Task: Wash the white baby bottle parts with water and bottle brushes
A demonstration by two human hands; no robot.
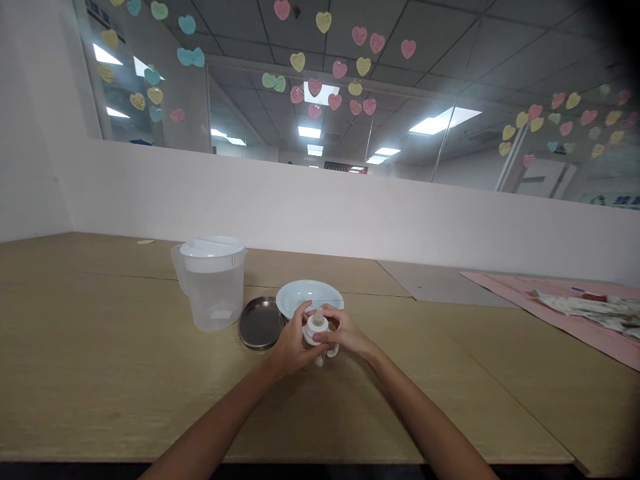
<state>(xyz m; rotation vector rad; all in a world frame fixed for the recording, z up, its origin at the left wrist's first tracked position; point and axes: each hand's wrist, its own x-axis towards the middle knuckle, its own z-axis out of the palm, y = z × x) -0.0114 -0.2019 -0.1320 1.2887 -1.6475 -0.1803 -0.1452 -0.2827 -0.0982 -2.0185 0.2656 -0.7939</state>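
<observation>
Both of my hands wrap around a small white baby bottle [317,329] with a nipple top, standing on the wooden table [100,373]. My left hand [290,345] grips its left side and body. My right hand [341,331] holds the right side near the collar, fingers curled over it. The bottle's lower part is hidden by my fingers. Just behind my hands lies a white plate [309,296], and to the left of it a round metal lid or dish [260,323].
A clear plastic pitcher [212,283] with a white lid stands left of the metal dish. A pink mat [560,303] with folded cloth [595,307] lies at the far right. A white partition wall [320,207] runs behind the table.
</observation>
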